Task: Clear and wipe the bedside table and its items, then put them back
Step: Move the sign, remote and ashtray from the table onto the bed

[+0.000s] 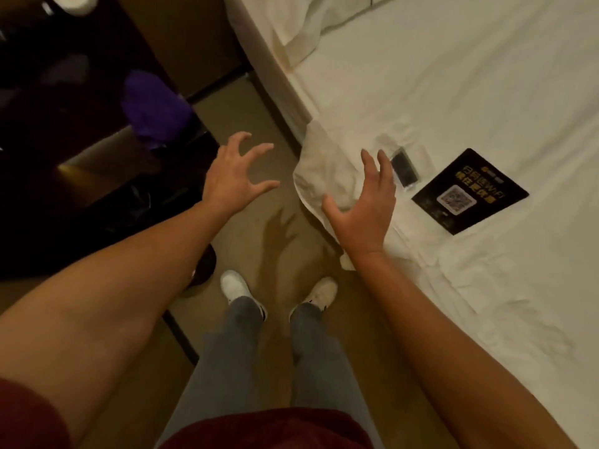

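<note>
The fingers [259, 150] of the left hand [231, 179] are spread and curled like a claw, holding nothing, out over the bare floor [252, 102] between the dark bedside table [81, 131] and the bed [453, 92]. The right hand [363, 205] is open too — fingers splayed, palm turned inward, empty — hovering above the corner of the bed where a crumpled whitish cloth [319, 176] hangs over the mattress edge.

Just beyond the right fingertips a small dark glossy item in clear wrapping [403, 168] lies on the white sheet, and beside it, farther onto the bed, a black card with a QR code and gold lettering [470, 192] lies flat. On the left a purple cloth [155, 108] sits bunched at the near edge of the tabletop, and a white round object [76, 3] shows at the top corner; what it is cannot be told.

Below, the person's grey trousers [227, 367] and white shoes [235, 286] stand on the floor.
</note>
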`<state>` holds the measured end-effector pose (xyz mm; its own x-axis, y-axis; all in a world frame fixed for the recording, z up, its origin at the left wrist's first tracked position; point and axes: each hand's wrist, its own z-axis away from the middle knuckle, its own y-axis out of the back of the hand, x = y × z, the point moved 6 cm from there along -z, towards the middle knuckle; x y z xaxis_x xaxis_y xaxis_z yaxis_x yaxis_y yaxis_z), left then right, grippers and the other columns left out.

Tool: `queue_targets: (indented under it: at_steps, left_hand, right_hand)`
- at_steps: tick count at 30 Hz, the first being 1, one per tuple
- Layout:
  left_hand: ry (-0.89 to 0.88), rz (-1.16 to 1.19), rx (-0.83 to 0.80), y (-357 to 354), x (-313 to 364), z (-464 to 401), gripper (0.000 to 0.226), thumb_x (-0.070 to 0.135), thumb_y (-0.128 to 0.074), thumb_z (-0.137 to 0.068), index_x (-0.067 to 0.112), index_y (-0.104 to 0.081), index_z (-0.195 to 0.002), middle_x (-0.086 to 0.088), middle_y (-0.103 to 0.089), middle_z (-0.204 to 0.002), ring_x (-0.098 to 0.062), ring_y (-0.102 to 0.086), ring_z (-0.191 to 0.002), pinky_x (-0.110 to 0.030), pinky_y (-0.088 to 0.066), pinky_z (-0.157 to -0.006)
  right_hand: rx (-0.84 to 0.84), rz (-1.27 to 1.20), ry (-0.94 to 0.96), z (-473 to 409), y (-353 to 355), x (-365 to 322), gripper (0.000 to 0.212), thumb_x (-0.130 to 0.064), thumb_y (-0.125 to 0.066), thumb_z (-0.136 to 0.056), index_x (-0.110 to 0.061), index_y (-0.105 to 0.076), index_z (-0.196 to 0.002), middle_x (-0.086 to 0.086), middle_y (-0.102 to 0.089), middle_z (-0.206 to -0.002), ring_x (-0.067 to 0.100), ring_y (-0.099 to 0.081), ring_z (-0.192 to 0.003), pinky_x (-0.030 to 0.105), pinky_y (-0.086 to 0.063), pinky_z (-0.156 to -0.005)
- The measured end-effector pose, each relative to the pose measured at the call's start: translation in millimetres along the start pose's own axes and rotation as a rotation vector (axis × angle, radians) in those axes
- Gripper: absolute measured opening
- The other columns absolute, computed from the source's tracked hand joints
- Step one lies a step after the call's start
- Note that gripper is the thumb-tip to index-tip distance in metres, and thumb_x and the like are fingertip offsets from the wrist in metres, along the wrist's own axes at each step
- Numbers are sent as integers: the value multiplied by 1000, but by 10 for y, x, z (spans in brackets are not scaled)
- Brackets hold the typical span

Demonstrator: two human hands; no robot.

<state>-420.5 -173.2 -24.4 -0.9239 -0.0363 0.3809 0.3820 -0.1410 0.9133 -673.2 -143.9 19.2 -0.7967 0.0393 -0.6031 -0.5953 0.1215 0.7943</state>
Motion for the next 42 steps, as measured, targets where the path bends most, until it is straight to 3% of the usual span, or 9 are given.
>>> queue_targets:
  at_steps: [7, 9, 13, 20, 33, 42]
  left_hand:
    - [58, 36, 96, 447, -1054, 182, 68, 58, -74, -83, 38, -50, -143, -3, -37, -152, -26, -50, -118, -44, -54, -93]
    - [74, 19, 122, 577, -1378, 234, 65, 58, -72, -84, 37, -52, -142, -2, -38, -151, -27, -50, -115, -43, -54, -91]
    - [104, 21, 181, 883, -2088, 278, 58, 56, -70, -87, 35, -55, -140, -3, -41, -149, -28, -50, -113, -44, -55, -86]
    - [178, -33, 272, 1472, -3012, 151, 58, 58, -67, -86, 37, -55, -139, -1, -36, -153, -28, -49, -119, -47, -52, -95]
    - [347, -135, 254, 1934, -4007, -699, 50, 41, -66, -96, 33, -55, -144, -9, -30, -162, -37, -46, -128, -55, -44, -102]
    - [448, -195, 211, 2158, -4470, -1324, 55, 41, -63, -98, 32, -49, -150, -11, -24, -166, -39, -36, -141, -53, -36, -112]
  right_hand:
    - [-107, 18, 143, -73, -762, -971, 86, -52, -71, -84, -22, -35, -157, 7, -27, -166, 21, -32, -147, 35, -30, -118]
    - [-128, 29, 178, -69, -1017, -1286, 86, -51, -72, -84, -22, -37, -157, 8, -28, -167, 22, -36, -145, 38, -34, -116]
    - [-191, 27, 320, -56, -1521, -2008, 84, -50, -72, -82, -28, -38, -156, 3, -28, -168, 24, -40, -142, 34, -28, -110]
    - [-234, 25, 461, -333, -2166, -2908, 83, -56, -70, -82, -33, -38, -155, 2, -26, -168, 26, -43, -139, 40, -36, -108]
    - [-311, 1, 528, -1419, -3112, -3623, 81, -57, -72, -83, -29, -43, -154, 6, -29, -167, 31, -43, -140, 48, -41, -109]
    - [-410, -22, 497, -2363, -3677, -3964, 84, -55, -75, -83, -28, -41, -155, 9, -27, -168, 31, -38, -145, 51, -39, -115]
